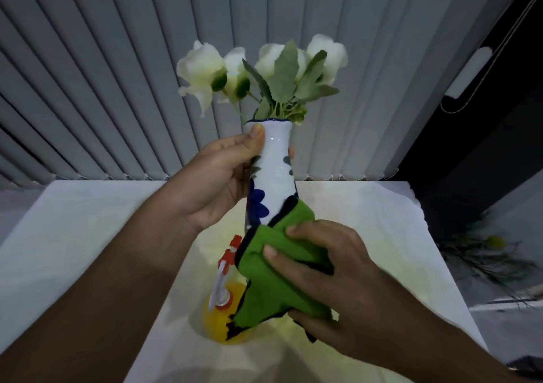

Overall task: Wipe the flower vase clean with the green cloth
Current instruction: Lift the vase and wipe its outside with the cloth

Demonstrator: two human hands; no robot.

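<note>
Nearest: right hand, lower right, closed around a bunched green cloth. Fingers press on the cloth's outer face; thumb mostly hidden beneath the fabric. Cloth is bright green with a dark edging, folded and crumpled, one dark-trimmed corner hanging down at near left. Its upper end wraps the lower body of the flower vase, so the vase base is covered and cannot be seen.

Just left of the cloth and below it: spray bottle standing on the white table, yellow liquid inside, red-and-white trigger head. Cloth overlaps part of it in view; whether they touch, cannot tell.

Further: left hand grips the vase neck from the left, thumb up near the rim, a fingertip showing round the right side. Vase is held up off the table, leaning slightly left at the top, between the two hands: left hand high on the neck, right hand with cloth low on the body.

Vase: glossy white ceramic, narrow neck, flared wavy lip with blue line, painted blue flower and dark green leaves on the side.

Above the rim: white artificial flowers with green leaves.

Farthest: grey vertical blinds.
</note>
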